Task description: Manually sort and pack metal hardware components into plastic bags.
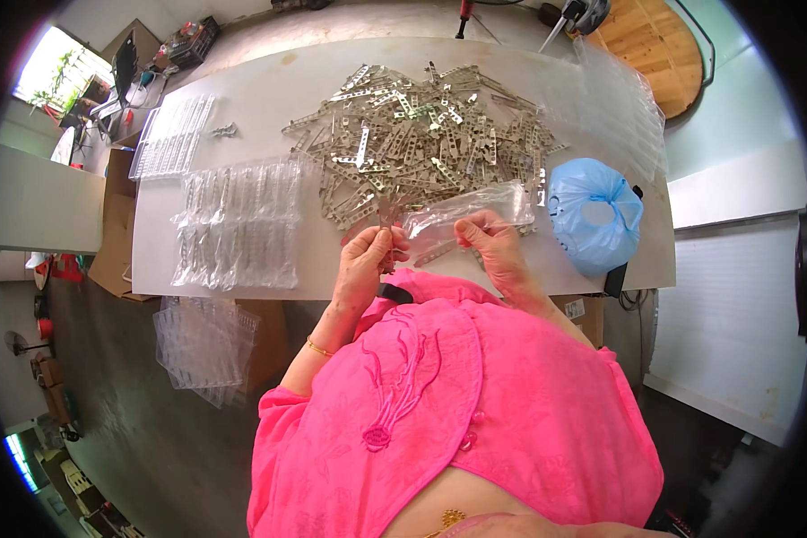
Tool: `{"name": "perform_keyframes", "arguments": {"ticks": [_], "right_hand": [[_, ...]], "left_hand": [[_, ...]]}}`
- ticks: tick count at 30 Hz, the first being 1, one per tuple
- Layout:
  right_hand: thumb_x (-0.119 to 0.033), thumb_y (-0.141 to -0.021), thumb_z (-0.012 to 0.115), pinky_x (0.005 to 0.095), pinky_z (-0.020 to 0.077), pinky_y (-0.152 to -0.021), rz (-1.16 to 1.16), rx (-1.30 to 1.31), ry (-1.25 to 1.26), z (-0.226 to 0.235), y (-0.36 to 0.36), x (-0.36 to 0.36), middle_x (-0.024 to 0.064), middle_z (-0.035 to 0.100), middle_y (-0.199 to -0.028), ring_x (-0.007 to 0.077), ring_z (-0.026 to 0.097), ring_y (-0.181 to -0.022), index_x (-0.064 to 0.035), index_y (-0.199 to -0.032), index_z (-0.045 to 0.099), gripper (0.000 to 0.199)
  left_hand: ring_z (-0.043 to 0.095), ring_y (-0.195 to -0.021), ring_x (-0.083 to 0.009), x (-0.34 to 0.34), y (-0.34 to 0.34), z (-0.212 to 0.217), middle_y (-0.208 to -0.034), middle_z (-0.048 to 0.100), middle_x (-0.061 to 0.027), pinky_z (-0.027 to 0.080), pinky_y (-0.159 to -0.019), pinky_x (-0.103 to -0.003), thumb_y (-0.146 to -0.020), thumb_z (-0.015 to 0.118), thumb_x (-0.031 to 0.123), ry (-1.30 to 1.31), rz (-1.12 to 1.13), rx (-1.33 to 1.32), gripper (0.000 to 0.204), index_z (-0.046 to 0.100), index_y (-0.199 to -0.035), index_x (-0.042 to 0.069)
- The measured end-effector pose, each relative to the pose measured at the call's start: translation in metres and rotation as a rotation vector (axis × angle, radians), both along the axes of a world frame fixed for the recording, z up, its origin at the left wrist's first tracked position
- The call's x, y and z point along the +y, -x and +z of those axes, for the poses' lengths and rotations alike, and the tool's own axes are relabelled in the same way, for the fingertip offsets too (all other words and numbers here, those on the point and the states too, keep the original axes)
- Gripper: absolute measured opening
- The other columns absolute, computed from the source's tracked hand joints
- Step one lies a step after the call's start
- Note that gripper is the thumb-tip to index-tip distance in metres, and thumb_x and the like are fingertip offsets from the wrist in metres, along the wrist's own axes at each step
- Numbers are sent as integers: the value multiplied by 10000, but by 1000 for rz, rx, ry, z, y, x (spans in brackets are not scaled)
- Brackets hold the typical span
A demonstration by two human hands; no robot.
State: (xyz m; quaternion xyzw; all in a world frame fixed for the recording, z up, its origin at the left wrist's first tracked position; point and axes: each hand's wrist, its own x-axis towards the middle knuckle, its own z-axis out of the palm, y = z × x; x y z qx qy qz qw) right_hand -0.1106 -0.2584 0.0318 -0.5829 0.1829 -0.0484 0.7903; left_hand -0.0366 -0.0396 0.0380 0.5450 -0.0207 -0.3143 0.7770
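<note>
Pinched between my left hand's point(365, 260) fingers is a small bundle of perforated metal strips point(387, 235), grip closed tight on them. My right hand point(490, 244) grips the mouth of a clear plastic sleeve point(471, 212), held just above the bench's point(269, 99) near edge, beside the big heap of strips point(421, 134). I judge this is the bagging step: strips aligned at the opening. Next calls for sliding them squarely in without snagging. Filled sleeves point(238, 224) lie toward the left edge.
</note>
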Motion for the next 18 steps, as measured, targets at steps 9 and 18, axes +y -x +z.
{"name": "perform_keyframes", "arguments": {"ticks": [9,18], "right_hand": [[-142,-880,726,231,464,-744,21,-1,81,32,3,38,13,642,-840,89,574,-791,-39,-933,648,139],[-78,-887,704,251,505,-814,-18,-109,6,24,9,48,32,669,-945,110,624,-889,-33,-992,637,132]], "left_hand": [[620,-730,-84,31,-11,3,-893,688,-31,447,-634,-207,-1011,530,289,-7,-121,28,283,662,-1038,40],[595,-738,-82,38,-19,-2,-981,686,-54,445,-659,-213,-997,551,284,-44,-247,51,274,665,-1016,36]]}}
